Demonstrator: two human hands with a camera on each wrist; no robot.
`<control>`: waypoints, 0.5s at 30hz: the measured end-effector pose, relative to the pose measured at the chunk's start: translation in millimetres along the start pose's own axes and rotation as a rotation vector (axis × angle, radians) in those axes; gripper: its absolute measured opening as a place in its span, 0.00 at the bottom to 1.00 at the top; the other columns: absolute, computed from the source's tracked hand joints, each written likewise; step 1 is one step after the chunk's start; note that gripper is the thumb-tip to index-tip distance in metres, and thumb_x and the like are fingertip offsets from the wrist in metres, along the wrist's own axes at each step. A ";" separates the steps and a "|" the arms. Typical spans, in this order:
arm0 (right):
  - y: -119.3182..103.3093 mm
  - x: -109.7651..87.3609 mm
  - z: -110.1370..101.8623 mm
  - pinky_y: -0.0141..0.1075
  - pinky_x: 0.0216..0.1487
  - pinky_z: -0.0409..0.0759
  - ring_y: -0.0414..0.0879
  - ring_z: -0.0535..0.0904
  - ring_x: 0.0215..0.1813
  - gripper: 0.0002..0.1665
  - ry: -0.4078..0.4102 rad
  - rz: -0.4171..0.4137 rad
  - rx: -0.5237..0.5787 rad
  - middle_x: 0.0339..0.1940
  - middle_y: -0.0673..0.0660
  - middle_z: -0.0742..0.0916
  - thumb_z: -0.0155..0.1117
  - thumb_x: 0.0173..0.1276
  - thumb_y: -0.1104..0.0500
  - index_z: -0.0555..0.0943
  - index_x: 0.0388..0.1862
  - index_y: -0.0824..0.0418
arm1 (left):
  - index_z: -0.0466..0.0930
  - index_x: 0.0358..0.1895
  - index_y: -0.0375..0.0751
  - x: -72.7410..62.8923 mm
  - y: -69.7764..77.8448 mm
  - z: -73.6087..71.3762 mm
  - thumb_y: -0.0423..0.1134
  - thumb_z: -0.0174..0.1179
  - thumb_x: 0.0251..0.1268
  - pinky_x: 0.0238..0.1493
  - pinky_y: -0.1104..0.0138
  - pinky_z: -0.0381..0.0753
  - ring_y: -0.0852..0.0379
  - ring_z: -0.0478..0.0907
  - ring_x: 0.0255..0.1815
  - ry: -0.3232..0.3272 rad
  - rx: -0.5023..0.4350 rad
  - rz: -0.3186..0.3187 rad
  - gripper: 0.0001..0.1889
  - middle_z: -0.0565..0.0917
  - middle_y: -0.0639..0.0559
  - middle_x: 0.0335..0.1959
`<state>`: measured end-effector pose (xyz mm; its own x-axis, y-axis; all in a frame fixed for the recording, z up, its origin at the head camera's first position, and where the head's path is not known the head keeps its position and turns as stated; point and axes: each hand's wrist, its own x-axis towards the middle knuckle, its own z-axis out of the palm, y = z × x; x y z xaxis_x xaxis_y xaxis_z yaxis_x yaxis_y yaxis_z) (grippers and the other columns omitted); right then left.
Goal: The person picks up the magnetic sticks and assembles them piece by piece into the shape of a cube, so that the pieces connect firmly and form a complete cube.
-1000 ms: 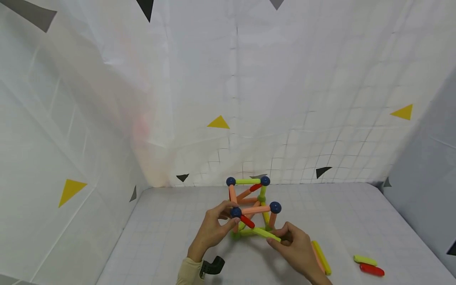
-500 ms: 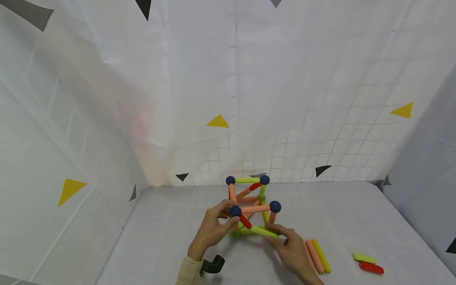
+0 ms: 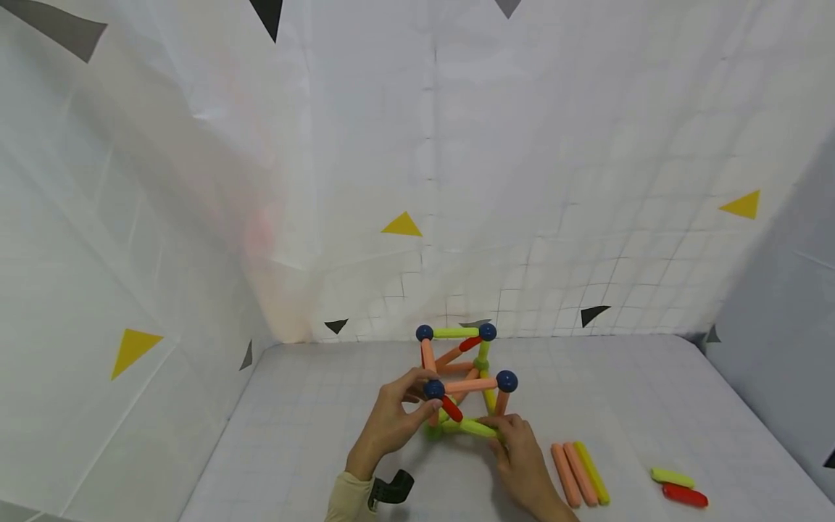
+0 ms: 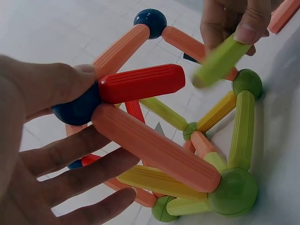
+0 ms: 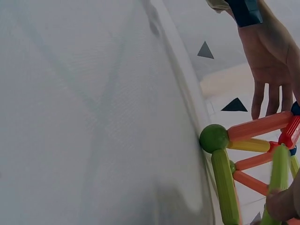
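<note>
A frame of magnetic rods and balls stands on the table, its salmon rod (image 3: 471, 385) running along the upper front between blue balls. My left hand (image 3: 393, 415) holds the near left blue ball (image 4: 77, 108) at that corner. From this ball a short red rod (image 4: 143, 83) sticks out, its other end free. My right hand (image 3: 525, 464) pinches a lime green rod (image 4: 220, 63) between thumb and fingers. The lime rod's tip is close to the red rod's free end, with a small gap in the left wrist view. Green balls (image 4: 233, 192) form the lower corners.
Right of my right hand lie two salmon rods (image 3: 572, 475) and a yellow rod (image 3: 592, 473). Farther right are a short lime rod (image 3: 673, 477) and a red rod (image 3: 685, 496). A white sheet wall (image 3: 522, 181) rises behind the table (image 3: 293, 406).
My right hand has moved left with the lime rod, closer in to the frame, uncovering the salmon rods beside it. My left hand stays at the blue ball.
</note>
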<state>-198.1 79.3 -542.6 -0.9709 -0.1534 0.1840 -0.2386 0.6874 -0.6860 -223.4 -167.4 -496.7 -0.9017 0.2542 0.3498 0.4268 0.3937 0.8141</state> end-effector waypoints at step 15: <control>-4.3 4.6 -0.7 0.39 0.51 0.81 0.40 0.80 0.47 0.15 -0.065 0.039 0.049 0.45 0.47 0.88 0.74 0.70 0.64 0.82 0.53 0.55 | 0.79 0.63 0.52 0.0 0.3 1.7 0.45 0.71 0.72 0.52 0.61 0.87 0.58 0.87 0.47 0.002 0.026 0.009 0.20 0.89 0.57 0.47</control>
<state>-201.5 76.1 -538.3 -0.9785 -0.1736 0.1114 -0.1995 0.6584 -0.7258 -223.1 -165.7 -497.3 -0.8978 0.2561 0.3582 0.4368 0.4144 0.7984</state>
